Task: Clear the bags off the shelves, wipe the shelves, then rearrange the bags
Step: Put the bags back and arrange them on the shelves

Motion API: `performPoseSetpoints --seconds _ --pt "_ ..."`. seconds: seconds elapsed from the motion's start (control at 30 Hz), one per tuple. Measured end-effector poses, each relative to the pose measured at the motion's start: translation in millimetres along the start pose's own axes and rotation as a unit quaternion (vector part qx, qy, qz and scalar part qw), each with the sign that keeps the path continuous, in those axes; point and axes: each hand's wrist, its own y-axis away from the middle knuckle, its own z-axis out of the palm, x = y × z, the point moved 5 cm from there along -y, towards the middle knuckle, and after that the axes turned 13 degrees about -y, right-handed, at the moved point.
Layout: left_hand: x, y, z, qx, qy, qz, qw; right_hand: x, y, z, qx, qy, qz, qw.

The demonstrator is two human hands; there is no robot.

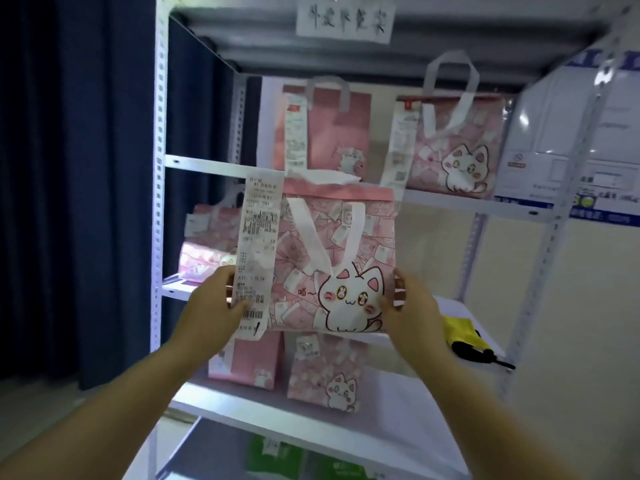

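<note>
I hold a pink cat-print bag [332, 258] up in front of the white metal shelf unit [467, 206]. A long paper receipt [256, 251] hangs down its left side. My left hand [214, 310] grips the bag's lower left edge over the receipt. My right hand [412, 306] grips its lower right edge. Two more pink bags stand on the upper shelf: a plain pink bag [325, 126] and a cat-print bag [457, 143]. A small pink bag [207, 240] sits at the left of the middle shelf. Below stand a pink bag [249, 362] and a cat bag [329, 372].
A yellow and black object [467, 337] lies at the right of the middle shelf. Green packages [277, 459] sit on the bottom level. A dark blue curtain [76, 168] hangs to the left. Posters [568, 133] cover the wall on the right.
</note>
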Motion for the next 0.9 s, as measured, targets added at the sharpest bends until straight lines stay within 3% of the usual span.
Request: performPoseSetpoints --seconds 0.27,0.63,0.9 --pt "-11 -54 -111 0.080 -0.044 0.055 0.994 -101 -46 67 -0.012 0.004 -0.130 0.991" --pt "-60 -157 -226 0.139 -0.104 0.105 0.979 -196 -110 177 0.015 0.005 -0.192 0.981" --pt "-84 -230 -253 0.175 -0.119 0.123 0.970 -221 -163 229 0.037 0.007 -0.233 0.972"
